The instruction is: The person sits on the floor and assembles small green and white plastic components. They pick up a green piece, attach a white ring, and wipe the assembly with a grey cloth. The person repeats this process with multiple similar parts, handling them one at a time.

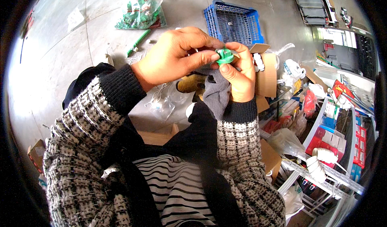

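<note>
Both hands meet around a small, round green plastic piece (225, 57) with a raised part on top. My left hand (171, 55) pinches its left side between thumb and fingers. From the right, my right hand (240, 75) grips the same piece with its thumb below and fingers curled over the far edge. Part of the piece is covered by the fingertips, and its exact kind cannot be made out. A grey cloth or glove (217, 94) hangs just under the right hand, beside a yellowish-brown glove (188, 83).
An open cardboard box (266, 79) with white fittings (259, 61) stands right of my hands. Beyond are a blue plastic crate (259, 29) and a clear bag of green parts (141, 15). A green tube (138, 42) lies on the floor. Cluttered metal shelving (342, 186) fills the right.
</note>
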The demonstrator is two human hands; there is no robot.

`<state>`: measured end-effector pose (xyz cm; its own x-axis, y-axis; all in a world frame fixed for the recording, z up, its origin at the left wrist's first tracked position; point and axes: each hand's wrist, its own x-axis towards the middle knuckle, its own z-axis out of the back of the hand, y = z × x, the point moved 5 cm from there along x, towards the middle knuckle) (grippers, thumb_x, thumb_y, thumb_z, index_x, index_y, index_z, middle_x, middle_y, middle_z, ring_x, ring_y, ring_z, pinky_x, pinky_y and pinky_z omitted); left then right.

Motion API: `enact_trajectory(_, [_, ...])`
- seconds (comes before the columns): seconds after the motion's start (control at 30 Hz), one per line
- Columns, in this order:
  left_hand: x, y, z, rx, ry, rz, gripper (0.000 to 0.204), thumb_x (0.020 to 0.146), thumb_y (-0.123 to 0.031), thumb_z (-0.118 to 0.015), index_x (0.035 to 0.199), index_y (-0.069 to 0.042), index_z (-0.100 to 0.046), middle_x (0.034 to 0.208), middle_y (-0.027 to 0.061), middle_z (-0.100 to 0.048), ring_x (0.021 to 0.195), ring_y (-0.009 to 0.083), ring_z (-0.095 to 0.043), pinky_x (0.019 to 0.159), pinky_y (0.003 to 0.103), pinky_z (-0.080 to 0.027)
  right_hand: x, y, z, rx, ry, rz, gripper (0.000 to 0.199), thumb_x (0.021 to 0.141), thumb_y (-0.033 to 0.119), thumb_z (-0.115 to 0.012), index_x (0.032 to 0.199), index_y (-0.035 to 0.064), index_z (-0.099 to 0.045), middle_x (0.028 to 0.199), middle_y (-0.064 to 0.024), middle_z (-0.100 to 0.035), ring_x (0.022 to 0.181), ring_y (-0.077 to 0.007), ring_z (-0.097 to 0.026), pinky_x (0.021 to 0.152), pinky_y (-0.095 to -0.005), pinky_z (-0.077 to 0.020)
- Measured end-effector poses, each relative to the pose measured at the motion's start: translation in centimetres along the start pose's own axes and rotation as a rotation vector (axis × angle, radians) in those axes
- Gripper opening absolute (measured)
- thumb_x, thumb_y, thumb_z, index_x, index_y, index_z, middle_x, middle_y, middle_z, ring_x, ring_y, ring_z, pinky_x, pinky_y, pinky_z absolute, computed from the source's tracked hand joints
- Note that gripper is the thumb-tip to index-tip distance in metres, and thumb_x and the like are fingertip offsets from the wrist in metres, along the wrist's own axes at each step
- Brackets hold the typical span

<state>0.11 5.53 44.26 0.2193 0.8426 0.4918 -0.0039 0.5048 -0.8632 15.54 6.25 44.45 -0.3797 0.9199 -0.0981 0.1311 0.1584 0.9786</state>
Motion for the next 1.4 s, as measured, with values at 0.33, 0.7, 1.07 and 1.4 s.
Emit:
enact_trajectory(0.33, [-0.6, 1.7, 0.3, -0.192, -0.116, 0.308, 0.013, 0.085, -0.012, -0.055, 0.088, 0.0, -0.059, 0.075, 0.0023, -0.058, 0.066, 0.0102, -0.053, 0.059, 0.023, -0.044, 0.4, -0.8, 0.0, 0.115, 0.127, -0.04, 0.035, 0.077, 0.014, -0.064, 0.105, -0.0006, -0.049, 0.092, -0.0097, -0.059, 0.081, -0.0189, -0.059, 0.077, -0.0301, -0.0469])
enact_trajectory(0.7, [-1.1, 1.7, -1.7, -0.55, 0.047, 0.554, 0.017, 0.081, -0.016, -0.062, 0.088, -0.001, -0.058, 0.076, -0.0001, -0.058, 0.065, 0.0047, -0.051, 0.057, 0.019, -0.042, 0.3, -0.4, 0.1, 0.071, 0.015, 0.043, 0.038, 0.078, 0.013, -0.063, 0.112, 0.0002, -0.051, 0.099, -0.0066, -0.059, 0.09, -0.0139, -0.054, 0.084, -0.0263, -0.0395])
enact_trajectory(1.07, [-1.4, 1.7, -1.9, -0.659, 0.047, 0.79, 0.017, 0.081, -0.011, -0.057, 0.093, 0.001, -0.056, 0.073, 0.0032, -0.057, 0.059, 0.0097, -0.053, 0.059, 0.023, -0.043, 0.0, -0.8, 0.6, -0.007, 0.028, 0.099, 0.031, 0.079, 0.004, -0.058, 0.109, 0.0025, -0.053, 0.102, -0.0057, -0.058, 0.095, -0.0144, -0.053, 0.086, -0.0291, -0.0412])
enact_trajectory(1.4, [-1.0, 2.1, -2.3, -0.713, -0.061, 0.793, 0.014, 0.081, -0.009, -0.054, 0.092, -0.001, -0.06, 0.073, 0.0013, -0.058, 0.05, 0.0062, -0.049, 0.047, 0.018, -0.04, 0.4, -0.7, 0.2, -0.042, 0.084, 0.079, 0.031, 0.081, 0.008, -0.059, 0.11, 0.0005, -0.051, 0.096, -0.0058, -0.059, 0.085, -0.0132, -0.056, 0.079, -0.0266, -0.0442])
